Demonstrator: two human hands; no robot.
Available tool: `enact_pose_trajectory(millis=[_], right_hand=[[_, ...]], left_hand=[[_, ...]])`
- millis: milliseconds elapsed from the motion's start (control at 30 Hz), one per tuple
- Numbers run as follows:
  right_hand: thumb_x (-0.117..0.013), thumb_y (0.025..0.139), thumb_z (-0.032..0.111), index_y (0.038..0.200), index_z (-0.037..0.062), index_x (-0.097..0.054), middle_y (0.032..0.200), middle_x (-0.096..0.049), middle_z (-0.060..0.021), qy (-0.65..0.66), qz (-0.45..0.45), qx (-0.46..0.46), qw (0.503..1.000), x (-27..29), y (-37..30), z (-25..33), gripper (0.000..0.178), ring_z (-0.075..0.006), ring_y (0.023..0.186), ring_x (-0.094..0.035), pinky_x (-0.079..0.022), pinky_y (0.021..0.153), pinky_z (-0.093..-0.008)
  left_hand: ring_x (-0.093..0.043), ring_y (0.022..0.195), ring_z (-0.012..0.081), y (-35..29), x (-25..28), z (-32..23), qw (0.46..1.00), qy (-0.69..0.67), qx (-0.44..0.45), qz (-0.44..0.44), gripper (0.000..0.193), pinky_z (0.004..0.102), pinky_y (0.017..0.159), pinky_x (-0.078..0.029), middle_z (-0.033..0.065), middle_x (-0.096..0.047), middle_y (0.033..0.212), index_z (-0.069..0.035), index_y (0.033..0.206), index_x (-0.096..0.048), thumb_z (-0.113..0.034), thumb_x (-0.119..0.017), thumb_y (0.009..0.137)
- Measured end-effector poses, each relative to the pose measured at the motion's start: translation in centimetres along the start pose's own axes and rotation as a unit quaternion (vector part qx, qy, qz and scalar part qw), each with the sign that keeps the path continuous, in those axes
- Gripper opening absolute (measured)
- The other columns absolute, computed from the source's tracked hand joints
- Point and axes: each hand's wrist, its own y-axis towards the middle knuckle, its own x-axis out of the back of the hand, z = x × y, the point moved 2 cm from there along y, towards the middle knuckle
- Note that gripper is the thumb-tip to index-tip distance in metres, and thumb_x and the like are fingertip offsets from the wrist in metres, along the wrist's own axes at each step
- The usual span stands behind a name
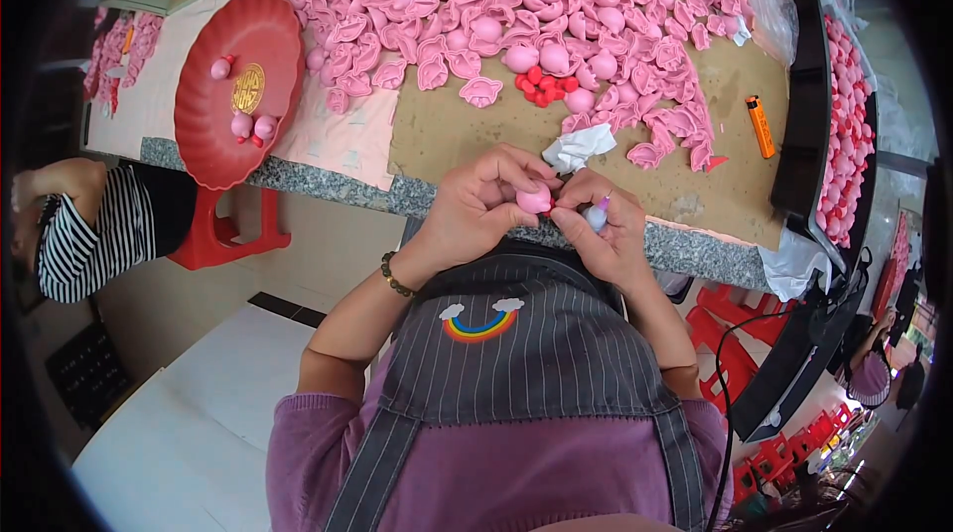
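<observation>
Head view, itemised from the work outward.

Item: one pink ball (534, 199), held above the near edge of the bench (695, 246). Our left hand (475, 209) is closed around it, thumb and fingertips on its sides.

Item: one red piece (550, 211), at the ball's lower right, beside our right hand (617, 234). That hand is drawn narrow at thumb and forefinger, with a small bottle (596, 217) tucked within its grasp; contents not legible to us.

Handling note: we judge it best to steady the ball with the left fingertips, press the red piece squarely, and angle the bottle's tip away from the pink surface.

Beyond the hands: white tissue (582, 147), crumpled; loose red pieces (545, 85), clustered; pink shell-like pieces (480, 91), heaped across the far side; an orange tool (760, 127), lying at the right.

Bench: speckled stone edge, brown covering (427, 150), pale pink sheet at left. Upon it, one red fluted plate (199, 120) bearing three balls.

Room: red stool (226, 239); white table (189, 423); a person in a striped top (84, 244).
</observation>
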Motion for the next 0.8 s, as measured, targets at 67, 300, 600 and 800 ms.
enact_pose_trajectory(millis=[67,300,600,800], right_hand=[[-0.063,0.078,0.0,0.079,-0.0014,-0.055,0.073,-0.054,-0.008,-0.025,0.007,0.005,1.0,-0.1,0.1,0.2,0.008,-0.0167,0.066,-0.051,-0.04,0.06,-0.0268],[-0.062,0.077,0.001,0.08,-0.0008,-0.052,0.071,-0.053,-0.0107,-0.227,0.018,0.05,0.972,-0.5,0.9,2.1,0.011,-0.024,0.06,-0.054,-0.042,0.054,-0.0305],[-0.062,0.078,0.006,0.077,0.0002,-0.052,0.068,-0.051,-0.0103,-0.14,0.07,0.005,0.988,0.8,1.6,1.6,0.012,-0.023,0.058,-0.052,-0.04,0.052,-0.0309],[-0.063,0.077,0.008,0.076,0.001,-0.052,0.064,-0.049,-0.0093,-0.14,0.081,0.043,0.986,1.3,1.8,1.6,0.013,-0.0229,0.054,-0.05,-0.038,0.05,-0.0313]], left_hand=[[-0.058,0.1,0.0214,-0.1,0.1,0.1,1.0,0.002,0.01,0.002,0.021,0.0289,0.081,-0.051,0.018,-0.052,0.112,0.0,0.095,-0.051,0.01,-0.06,0.078],[-0.058,0.099,0.0188,-0.3,-0.1,-0.1,0.998,-0.003,0.06,-0.035,0.029,0.028,0.081,-0.052,0.0141,-0.054,0.111,0.006,0.104,-0.053,0.013,-0.06,0.077],[-0.06,0.093,0.0189,-0.2,-0.1,-0.5,0.997,0.033,0.051,-0.037,0.025,0.0266,0.075,-0.053,0.0166,-0.057,0.11,0.008,0.102,-0.058,0.011,-0.059,0.078],[-0.061,0.092,0.0191,0.0,-0.4,-0.4,0.998,0.04,0.033,-0.021,0.023,0.0262,0.074,-0.054,0.0178,-0.057,0.111,0.008,0.103,-0.058,0.01,-0.058,0.08]])
